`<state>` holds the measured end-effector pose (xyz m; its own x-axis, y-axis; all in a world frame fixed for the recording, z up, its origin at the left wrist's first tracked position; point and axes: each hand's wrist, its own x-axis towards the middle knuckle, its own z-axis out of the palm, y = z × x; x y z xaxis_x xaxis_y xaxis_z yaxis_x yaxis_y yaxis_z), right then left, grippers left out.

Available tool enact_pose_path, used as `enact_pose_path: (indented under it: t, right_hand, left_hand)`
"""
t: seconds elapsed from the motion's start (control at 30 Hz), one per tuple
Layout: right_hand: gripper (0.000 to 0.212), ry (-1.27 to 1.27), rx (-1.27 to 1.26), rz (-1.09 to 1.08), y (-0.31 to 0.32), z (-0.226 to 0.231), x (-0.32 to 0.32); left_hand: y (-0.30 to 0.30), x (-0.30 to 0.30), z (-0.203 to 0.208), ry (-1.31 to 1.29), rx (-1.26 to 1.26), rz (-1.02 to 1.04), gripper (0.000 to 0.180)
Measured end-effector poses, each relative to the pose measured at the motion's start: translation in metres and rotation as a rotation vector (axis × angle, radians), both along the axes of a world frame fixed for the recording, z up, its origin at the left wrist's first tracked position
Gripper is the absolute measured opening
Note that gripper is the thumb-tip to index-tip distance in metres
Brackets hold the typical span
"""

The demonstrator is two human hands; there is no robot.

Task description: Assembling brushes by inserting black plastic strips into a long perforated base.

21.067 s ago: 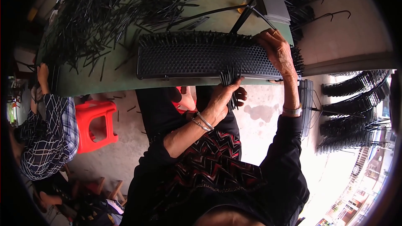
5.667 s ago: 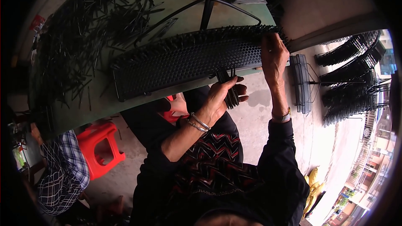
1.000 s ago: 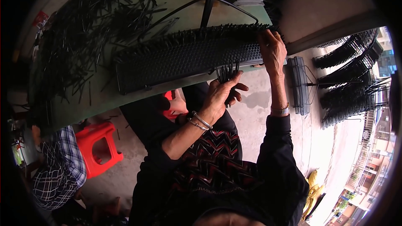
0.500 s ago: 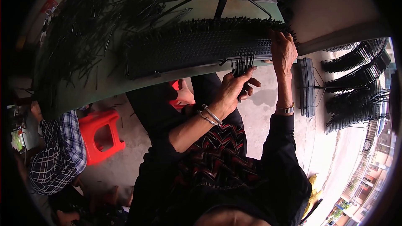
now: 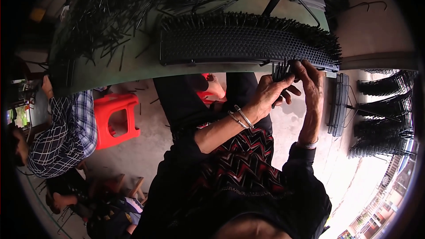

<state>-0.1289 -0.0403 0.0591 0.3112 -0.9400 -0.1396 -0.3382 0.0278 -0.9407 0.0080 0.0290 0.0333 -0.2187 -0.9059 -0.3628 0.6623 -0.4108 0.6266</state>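
My left hand [image 5: 268, 95] is closed round a bundle of thin black plastic strips [image 5: 279, 70], their ends sticking up past the thumb. Beside it my right hand [image 5: 311, 82] has thumb and fingers drawn together at the top of the bundle; whatever is between its fingertips is too small to make out. Just beyond both hands, a long black perforated panel [image 5: 230, 43] lies along the near edge of the green table [image 5: 137, 68]. A dense row of short black strips [image 5: 248, 19] stands out along its far side.
Loose black strips [image 5: 128, 11] are heaped at the table's far left. A black metal stand [image 5: 276, 0] rises behind the panel. Left of me are a red plastic stool [image 5: 99, 124] and another person [image 5: 53, 135]. Similar black racks [image 5: 385, 106] stand at the right.
My right hand has come back from the panel's far right end to the bundle in my left hand. The whole view has shifted, so the panel sits further right.
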Motion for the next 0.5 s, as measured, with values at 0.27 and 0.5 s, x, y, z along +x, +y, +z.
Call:
enact_pose_path:
  t: [0.27, 0.5]
  right_hand:
    - [0.028, -0.071, 0.08, -0.09, 0.002, -0.001, -0.001]
    - [0.025, -0.063, 0.071, 0.027, 0.0, 0.004, -0.013]
  left_hand:
    - [0.0, 0.006, -0.003, -0.094, -0.023, 0.0, 0.028]
    - [0.002, 0.007, -0.006, -0.151, -0.059, -0.087, 0.029]
